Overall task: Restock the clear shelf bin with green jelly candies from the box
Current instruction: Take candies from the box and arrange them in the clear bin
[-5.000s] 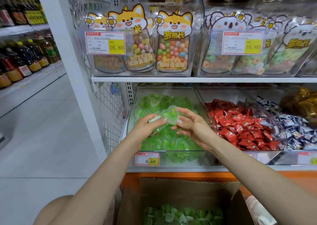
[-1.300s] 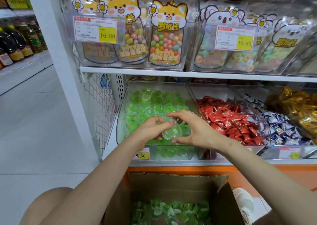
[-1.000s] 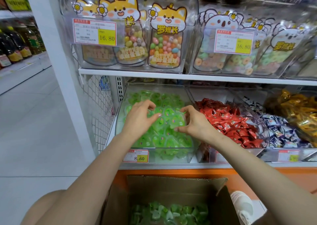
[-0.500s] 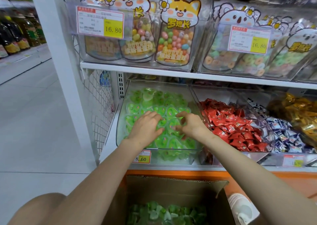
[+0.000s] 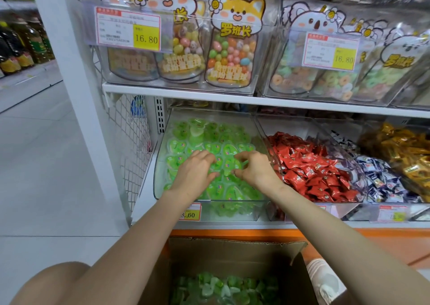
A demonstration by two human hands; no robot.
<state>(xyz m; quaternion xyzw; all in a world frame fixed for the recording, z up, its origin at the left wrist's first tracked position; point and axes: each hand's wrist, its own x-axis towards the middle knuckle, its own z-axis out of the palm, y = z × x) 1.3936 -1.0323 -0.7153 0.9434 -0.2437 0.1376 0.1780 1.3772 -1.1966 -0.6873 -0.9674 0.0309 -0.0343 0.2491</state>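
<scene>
Both my hands are inside the clear shelf bin (image 5: pixel 160 165) on the lower shelf (image 5: pixel 232 224), resting on the layer of green jelly candies (image 5: pixel 197 132). My left hand (image 5: pixel 194 173) lies palm down with fingers spread flat over the candies, released, gripping nothing I can see. My right hand (image 5: pixel 254 167) sits just beside it, fingers curled toward a candy between the 2 hands; cannot tell if it is pinching one or only touching. The candies fill the bin in rough rows, heart-shaped cups with green tops.

The cardboard box (image 5: pixel 232 251) stands open on the floor below the shelf, more green jelly candies (image 5: pixel 223 288) loose in its bottom. A price tag (image 5: pixel 192 212) on the bin front is partly covered by my left forearm.

Right of my bin: a bin of red wrapped candies (image 5: pixel 309 167), then blue-white wrapped ones (image 5: pixel 381 181), then gold ones (image 5: pixel 404 146). The upper shelf (image 5: pixel 186 92) carries clear bins of cartoon-printed candy bags (image 5: pixel 232 48) with 2 tags reading 16.80. White wire mesh (image 5: pixel 130 146) closes the shelf's left end beside a white post (image 5: pixel 76 76). The floor (image 5: pixel 46 176) is pale grey tile; an aisle with dark bottles (image 5: pixel 21 46) runs at far left.
</scene>
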